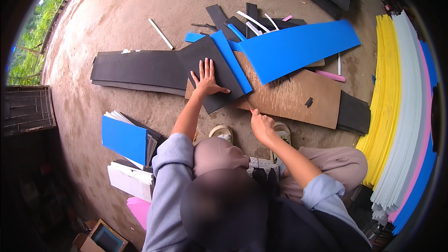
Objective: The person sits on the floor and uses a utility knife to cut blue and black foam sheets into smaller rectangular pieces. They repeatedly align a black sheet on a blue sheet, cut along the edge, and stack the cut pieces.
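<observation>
The left hand [208,84] lies flat on a black sheet [205,58], its fingers spread and the thumb out to the side. The sheet lies over a blue sheet [232,60], whose strip shows along the right edge, and both rest partly on a brown board [289,100] on the floor [88,149]. The right hand [262,125] has its fingers curled round a slim tool [252,110] with a red part (probably a knife, though the fist covers most of it), its thin end just beside the blue sheet's near corner. The step in hand looks like cutting the blue sheet along the black one's edge. The next move seems to call for firm left-hand pressure and a steady stroke, with the left thumb clear of the blade line.
</observation>
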`<state>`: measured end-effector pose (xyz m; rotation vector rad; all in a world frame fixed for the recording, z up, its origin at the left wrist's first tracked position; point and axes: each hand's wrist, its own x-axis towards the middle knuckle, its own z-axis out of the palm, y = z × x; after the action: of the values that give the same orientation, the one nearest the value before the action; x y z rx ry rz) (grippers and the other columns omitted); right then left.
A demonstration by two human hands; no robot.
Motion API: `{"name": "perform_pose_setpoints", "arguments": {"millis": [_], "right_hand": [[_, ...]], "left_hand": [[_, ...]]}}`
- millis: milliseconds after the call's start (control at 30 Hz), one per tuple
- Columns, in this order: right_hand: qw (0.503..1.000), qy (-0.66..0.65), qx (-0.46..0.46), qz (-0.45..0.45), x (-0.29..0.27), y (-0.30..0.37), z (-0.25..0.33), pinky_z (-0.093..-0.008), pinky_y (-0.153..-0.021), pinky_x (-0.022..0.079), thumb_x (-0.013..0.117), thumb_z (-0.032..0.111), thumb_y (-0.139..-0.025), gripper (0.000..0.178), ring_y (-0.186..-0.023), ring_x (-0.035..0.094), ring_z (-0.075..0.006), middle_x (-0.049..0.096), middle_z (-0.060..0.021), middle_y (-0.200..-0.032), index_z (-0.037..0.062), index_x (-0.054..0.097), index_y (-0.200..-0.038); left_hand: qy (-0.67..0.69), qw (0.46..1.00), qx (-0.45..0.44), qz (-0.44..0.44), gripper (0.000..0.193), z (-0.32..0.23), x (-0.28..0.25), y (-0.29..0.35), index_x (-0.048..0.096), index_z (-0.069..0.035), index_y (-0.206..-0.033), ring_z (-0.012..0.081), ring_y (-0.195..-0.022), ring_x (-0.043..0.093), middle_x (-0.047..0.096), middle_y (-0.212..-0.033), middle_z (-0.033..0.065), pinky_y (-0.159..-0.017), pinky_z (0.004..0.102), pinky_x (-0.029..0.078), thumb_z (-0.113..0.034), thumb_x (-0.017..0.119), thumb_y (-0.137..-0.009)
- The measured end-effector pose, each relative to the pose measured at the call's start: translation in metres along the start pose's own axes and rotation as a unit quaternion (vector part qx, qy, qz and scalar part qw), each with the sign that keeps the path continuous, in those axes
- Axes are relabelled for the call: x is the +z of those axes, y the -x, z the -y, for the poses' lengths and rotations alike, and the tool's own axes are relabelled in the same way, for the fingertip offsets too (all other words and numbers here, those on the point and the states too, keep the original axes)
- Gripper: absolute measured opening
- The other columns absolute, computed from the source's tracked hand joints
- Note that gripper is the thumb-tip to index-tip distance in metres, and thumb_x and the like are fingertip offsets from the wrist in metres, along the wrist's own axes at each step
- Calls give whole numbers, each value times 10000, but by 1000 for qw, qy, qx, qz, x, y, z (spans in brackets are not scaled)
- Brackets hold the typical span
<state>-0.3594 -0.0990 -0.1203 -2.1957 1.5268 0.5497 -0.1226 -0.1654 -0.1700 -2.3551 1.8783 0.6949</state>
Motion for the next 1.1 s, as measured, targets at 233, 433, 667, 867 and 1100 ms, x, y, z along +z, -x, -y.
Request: {"name": "perform_pose_setpoints", "arguments": {"millis": [233, 433, 667, 867, 1100], "right_hand": [[949, -249, 16, 192, -86, -17, -30, -373, -497, 496, 455, 201, -873, 247, -519, 606, -234, 596, -127, -617, -32, 502, -807], [876, -457, -47, -145, -62, -107, -18, -324, -473, 496, 571, 191, -853, 283, -526, 612, -212, 590, -168, -770, -40, 457, -972], [915, -378, 65, -127, -25, -187, 36, -440, -969, 341, 601, 199, -802, 501, -1125, 425, -392, 452, -237, -1196, -49, 410, -1192], [884, -420, 117, -166, -30, -191, 33, -395, -855, 426, 611, 152, -806, 310, -992, 567, -324, 596, -188, -1030, -23, 514, -1042], [817, -556, 120, -96, -42, -199, 23, -376, -760, 472, 655, 112, -722, 315, -839, 598, -273, 597, -161, -902, -26, 513, -967]], "left_hand": [[24, 997, 38, -60, 1422, 15, 12, 4, -59, -54, -1423, 292, -1367, -149, -71, -1498, 120, -971, 665, -86, -732, 696, -426], [134, 978, 86, -136, 1313, 14, 21, 3, -13, -61, -1430, 266, -1383, -76, 26, -1503, 103, -990, 621, -111, -700, 675, -513], [174, 960, 97, -199, 1079, 22, 17, 15, 121, -70, -1429, 264, -1388, 3, 120, -1493, 105, -1013, 569, -133, -660, 597, -661], [182, 951, 36, -246, 845, -2, 11, 15, 228, -94, -1406, 239, -1380, 107, 237, -1461, 71, -1048, 534, -95, -566, 541, -779], [233, 936, 10, -263, 888, -9, 5, 12, 231, -97, -1401, 236, -1376, 130, 269, -1442, 65, -1047, 540, -100, -569, 595, -742]]}}
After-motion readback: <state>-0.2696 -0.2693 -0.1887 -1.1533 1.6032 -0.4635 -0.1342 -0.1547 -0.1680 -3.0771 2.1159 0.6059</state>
